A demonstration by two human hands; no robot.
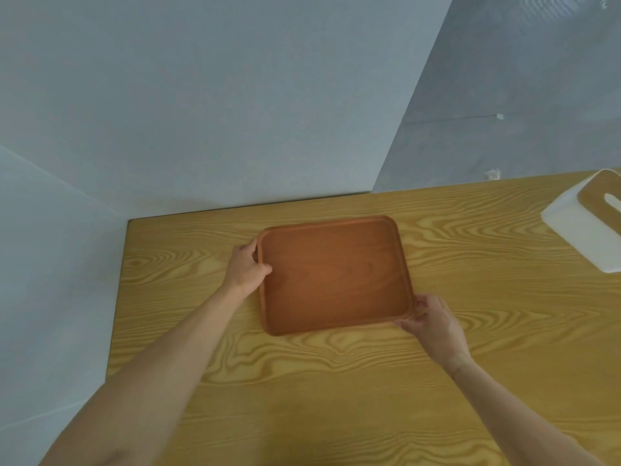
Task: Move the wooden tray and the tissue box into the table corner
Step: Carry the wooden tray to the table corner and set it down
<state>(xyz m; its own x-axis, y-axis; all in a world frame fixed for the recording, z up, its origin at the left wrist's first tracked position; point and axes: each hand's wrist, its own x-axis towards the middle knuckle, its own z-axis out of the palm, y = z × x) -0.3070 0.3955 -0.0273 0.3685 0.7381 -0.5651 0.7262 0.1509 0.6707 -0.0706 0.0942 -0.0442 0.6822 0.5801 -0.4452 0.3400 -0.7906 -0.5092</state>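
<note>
A reddish-brown wooden tray [336, 274] with rounded corners lies flat on the light wooden table [336, 381], a short way in from the table's far left corner. My left hand [247, 267] grips the tray's left rim, thumb over the edge. My right hand [433, 322] grips its near right corner. A white tissue box [571, 230] with a wooden lid and a slot stands at the far right, partly cut off by the frame edge.
Pale walls [201, 112] meet the table along its far and left edges, forming the corner [129, 222] at the upper left. Grey floor [521, 95] shows beyond the table at the upper right. Bare tabletop lies between the tray and the walls.
</note>
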